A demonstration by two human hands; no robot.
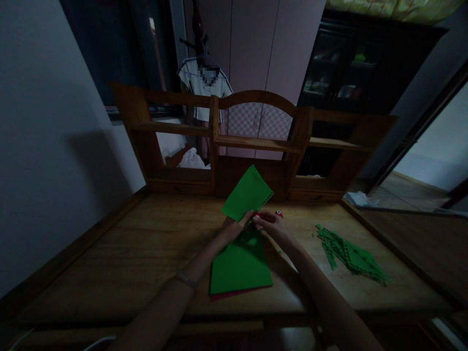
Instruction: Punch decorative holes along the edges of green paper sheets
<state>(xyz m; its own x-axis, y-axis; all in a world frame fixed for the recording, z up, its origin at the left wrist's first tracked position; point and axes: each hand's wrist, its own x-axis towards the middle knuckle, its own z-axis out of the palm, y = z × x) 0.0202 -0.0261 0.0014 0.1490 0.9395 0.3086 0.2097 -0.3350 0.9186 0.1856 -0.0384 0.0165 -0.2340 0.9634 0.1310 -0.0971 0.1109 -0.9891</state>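
Note:
My left hand [237, 228] is closed on a green paper sheet [248, 192], which is tilted up above the desk and has a row of small holes along its right edge. My right hand [274, 225] is closed on a small red craft punch [256, 215] at the lower corner of that sheet, close to my left fingertips. The punch is partly hidden by my fingers. Beneath both hands lies a stack of green paper [241, 268], with a red layer showing at its front edge. A small red object with a white spot [279, 213] sits just beyond my right hand.
On the right of the wooden desk [146, 243] lies a pile of punched green paper pieces and strips [351, 256]. Tiny green scraps lie near my right forearm. A wooden shelf unit [256, 142] stands along the back edge, and a white wall [54, 146] rises at the left.

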